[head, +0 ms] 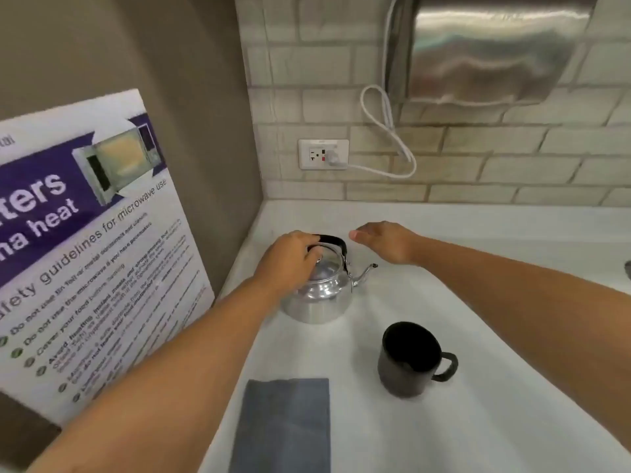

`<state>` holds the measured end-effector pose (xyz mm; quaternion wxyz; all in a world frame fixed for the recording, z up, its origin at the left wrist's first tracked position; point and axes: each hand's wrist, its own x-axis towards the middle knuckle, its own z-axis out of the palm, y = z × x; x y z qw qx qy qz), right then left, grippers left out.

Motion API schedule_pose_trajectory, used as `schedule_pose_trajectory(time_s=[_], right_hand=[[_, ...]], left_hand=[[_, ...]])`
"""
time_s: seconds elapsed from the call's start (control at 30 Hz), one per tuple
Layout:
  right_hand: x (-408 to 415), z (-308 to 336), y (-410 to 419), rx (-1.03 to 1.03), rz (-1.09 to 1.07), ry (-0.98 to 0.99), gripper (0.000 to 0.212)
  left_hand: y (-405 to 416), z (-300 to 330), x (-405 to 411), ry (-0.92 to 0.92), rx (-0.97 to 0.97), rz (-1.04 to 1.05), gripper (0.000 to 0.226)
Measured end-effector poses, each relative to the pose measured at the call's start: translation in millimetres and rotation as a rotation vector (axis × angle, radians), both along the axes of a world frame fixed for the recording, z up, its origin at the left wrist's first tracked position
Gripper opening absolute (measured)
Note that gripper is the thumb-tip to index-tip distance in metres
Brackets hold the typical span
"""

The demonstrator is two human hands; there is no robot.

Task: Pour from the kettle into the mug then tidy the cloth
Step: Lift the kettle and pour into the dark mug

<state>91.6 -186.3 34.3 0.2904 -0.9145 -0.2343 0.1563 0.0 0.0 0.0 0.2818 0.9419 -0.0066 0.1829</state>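
Left fingers (pixel 309 241) curl over the black handle (pixel 333 241) of the kettle (pixel 319 295), wrapped around its left end; the left hand (pixel 286 264) covers part of the lid. Right fingers (pixel 362 235) are held together and loosely extended, pointing left, gripping nothing; the right hand (pixel 386 242) hovers just beyond the kettle on its far-right side, close to the handle but apart from it. The kettle is shiny metal and sits upright on the white counter (pixel 478 302) near the far-left corner, spout (pixel 365 273) aimed right. 1 black mug (pixel 411 360) stands upright nearer and to the right of the kettle, well apart from it, handle pointing right, inside too dark to read. 1 grey cloth (pixel 283 425) lies flat and folded at the near edge, left of the mug, touching neither mug nor kettle. A microwave safety poster (pixel 85 240) leans on the left wall. The tiled back wall carries an outlet (pixel 323 154) with a white cord (pixel 386 131) plugged in, plus a steel dispenser (pixel 488 49) at far right.
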Motion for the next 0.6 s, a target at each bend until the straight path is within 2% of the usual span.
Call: schedule_pose_trajectory(time_s=[0.17,0.3,0.4,0.5,0.6], right_hand=[[37.6,-19.3,41.3,-0.07,0.009,0.095,0.054],[53.7,-32.4,64.7,-0.032,-0.014,0.087,0.049],[57.4,-34.1,79.4,0.036,-0.051,0.109,0.041],[64.1,-31.9,89.8,0.142,-0.127,0.144,0.045],[63.7,-27.3,97.7,0.233,-0.162,0.214,0.034]], left_hand=[[3.8,-14.6,14.2,-0.054,0.052,0.028,0.016],[2.2,-18.8,19.6,-0.135,0.037,0.056,0.012],[1.1,-19.9,20.9,-0.144,0.001,0.065,0.011],[3.2,-20.1,22.1,-0.142,-0.008,0.068,0.012],[2.4,-20.0,21.4,-0.138,0.003,0.072,0.012]])
